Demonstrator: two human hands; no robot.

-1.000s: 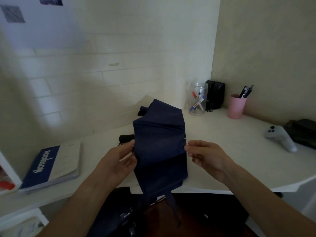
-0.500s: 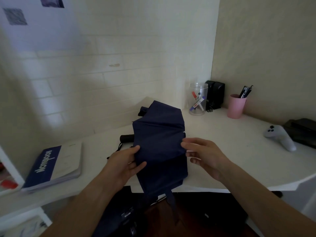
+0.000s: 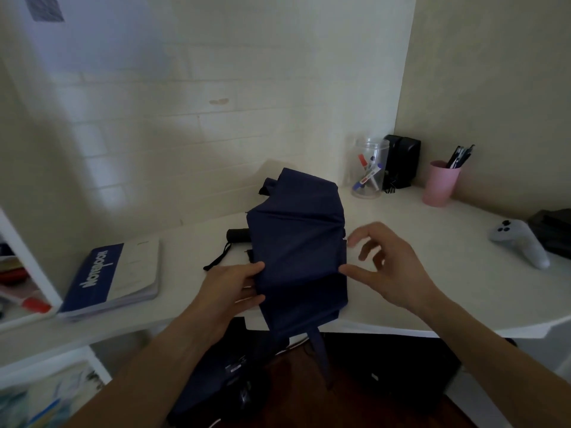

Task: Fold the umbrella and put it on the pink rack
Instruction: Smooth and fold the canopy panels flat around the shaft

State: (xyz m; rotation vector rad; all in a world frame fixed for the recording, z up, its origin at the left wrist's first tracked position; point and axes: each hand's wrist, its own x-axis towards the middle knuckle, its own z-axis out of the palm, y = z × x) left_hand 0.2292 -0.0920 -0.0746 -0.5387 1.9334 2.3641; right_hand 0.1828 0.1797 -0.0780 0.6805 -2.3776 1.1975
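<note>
A navy blue collapsed umbrella (image 3: 296, 242) lies on the white desk (image 3: 432, 279), its loose fabric bunched and hanging over the front edge, a strap dangling below. Its black handle (image 3: 238, 234) with a wrist cord sticks out to the left. My left hand (image 3: 234, 291) grips the fabric's left edge. On the right side, my right hand (image 3: 383, 264) has its thumb against the fabric and its fingers spread apart. No pink rack is in view.
A blue and white notebook (image 3: 114, 276) lies left on the desk. At the back right stand a clear jar of markers (image 3: 367, 171), black speakers (image 3: 401, 160) and a pink pen cup (image 3: 440, 186). A grey controller (image 3: 519, 242) lies far right. A dark bag (image 3: 234, 378) sits under the desk.
My left hand shifted from pinching to gripping the fabric's left edge. My right hand let go of its pinch and spread its fingers at the right edge.
</note>
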